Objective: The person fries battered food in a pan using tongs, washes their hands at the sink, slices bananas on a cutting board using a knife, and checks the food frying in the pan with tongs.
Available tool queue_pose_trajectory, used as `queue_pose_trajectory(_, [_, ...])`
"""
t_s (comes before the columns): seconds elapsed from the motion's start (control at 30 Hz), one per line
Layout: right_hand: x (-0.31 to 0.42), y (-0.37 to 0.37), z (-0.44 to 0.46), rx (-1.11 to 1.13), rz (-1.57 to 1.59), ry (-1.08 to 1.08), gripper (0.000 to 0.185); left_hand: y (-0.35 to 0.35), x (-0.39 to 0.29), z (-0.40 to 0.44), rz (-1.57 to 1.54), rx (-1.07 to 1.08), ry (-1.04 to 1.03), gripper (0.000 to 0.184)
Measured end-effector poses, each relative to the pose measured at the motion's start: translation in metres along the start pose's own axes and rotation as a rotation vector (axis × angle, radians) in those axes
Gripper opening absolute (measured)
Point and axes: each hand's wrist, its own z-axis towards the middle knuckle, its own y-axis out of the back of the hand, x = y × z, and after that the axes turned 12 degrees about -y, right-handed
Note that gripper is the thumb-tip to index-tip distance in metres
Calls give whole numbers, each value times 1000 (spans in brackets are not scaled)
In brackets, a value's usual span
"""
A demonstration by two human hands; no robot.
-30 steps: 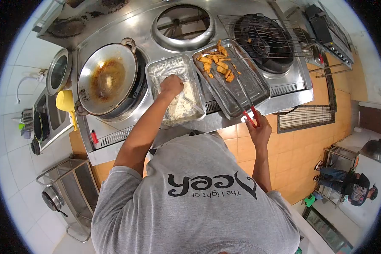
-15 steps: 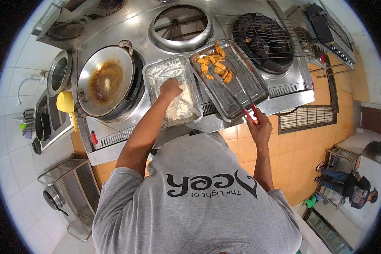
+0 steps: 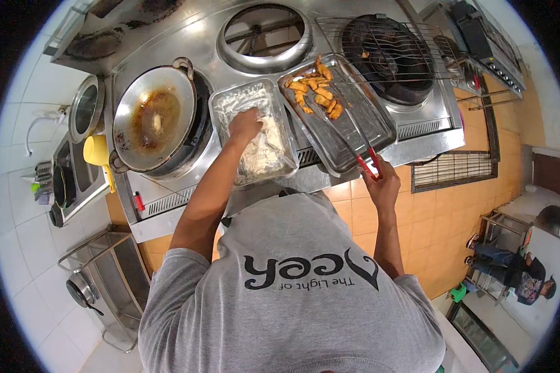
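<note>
My left hand (image 3: 246,124) is over a metal tray (image 3: 215,124) of white flour (image 3: 264,155). Its fingers look curled together, and whatever they hold, if anything, is hidden. My right hand (image 3: 382,184) is closed around the red handles of metal tongs (image 3: 353,144). The tongs' tips reach into a second metal tray (image 3: 376,127), close to several golden fried pieces (image 3: 323,98) at its far end. I cannot tell whether the tips touch them. Left of the flour tray, a wok (image 3: 127,118) of browned oil has one small pale piece (image 3: 157,121) in its middle.
An open burner ring (image 3: 230,56) lies behind the trays. A wire rack (image 3: 410,59) covers a dark burner at right. A yellow dipper (image 3: 96,150) hangs left of the wok, and a red lighter (image 3: 139,201) lies at the stove's front. Another person (image 3: 521,273) stands far right.
My left hand has shifted slightly left and away from me within the flour tray. My right hand and the tongs have hardly moved.
</note>
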Motion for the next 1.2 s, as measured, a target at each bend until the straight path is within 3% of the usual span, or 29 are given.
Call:
queue_pose_trajectory(0.27, [-1, 0, -6, -11, -9, -23, 46, 11, 22, 0, -187, -19, 51, 28])
queue_pose_trajectory(0.57, [-5, -5, -9, 3, -34, -49, 50, -11, 73, 14, -399, -240, -67, 25])
queue_pose_trajectory(0.67, [3, -5, -7, 8, 24, -5, 51, 16, 51, -5, -471, -250, -27, 25])
queue_pose_trajectory(0.8, [10, -7, -3, 32, -10, -40, 49, 60, 31, -25, -200, -375, -12, 30])
queue_pose_trajectory(0.83, [12, -7, -2, 34, -54, -7, 49, 73, 27, -35, -334, -454, -54, 29])
queue_pose_trajectory(0.97, [23, -7, -1, 53, -31, 8, 49, 122, 56, -52, -299, -664, -124, 23])
queue_pose_trajectory(1.07, [23, -8, -1, 63, -44, 2, 49, 158, 91, -63, -169, -745, -45, 28])
queue_pose_trajectory(1.2, [14, -12, -2, 50, -48, -6, 49, 183, 142, -66, 18, -681, 215, 43])
